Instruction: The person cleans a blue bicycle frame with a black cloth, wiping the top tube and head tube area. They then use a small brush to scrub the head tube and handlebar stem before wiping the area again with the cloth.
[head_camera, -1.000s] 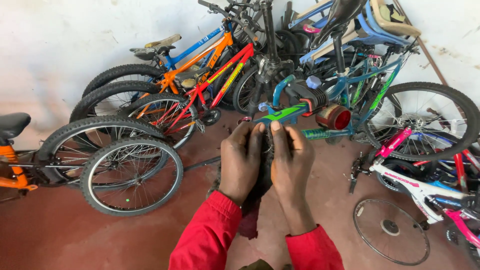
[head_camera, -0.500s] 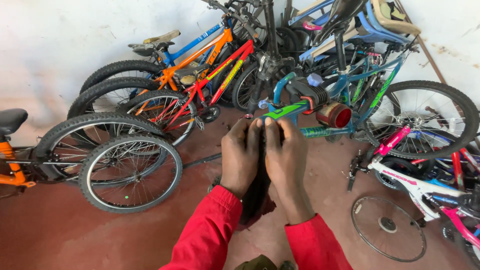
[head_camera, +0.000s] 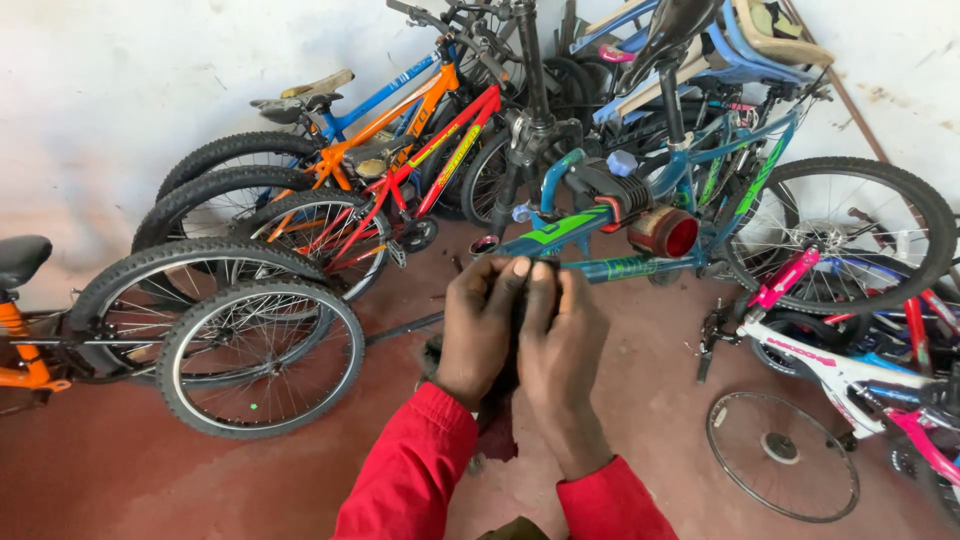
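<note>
Two hands: left hand (head_camera: 482, 330) and right hand (head_camera: 562, 335) pressed together.
Grip: both closed on a dark part (head_camera: 515, 345), mostly hidden.
Beyond grip: teal bicycle (head_camera: 600, 225).
Left of grip: loose wheel (head_camera: 262, 357).

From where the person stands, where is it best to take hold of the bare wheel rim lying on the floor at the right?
Probably the near edge of the bare wheel rim, from above: it lies flat, its front arc is free, while bike frames crowd its far right side.
</note>
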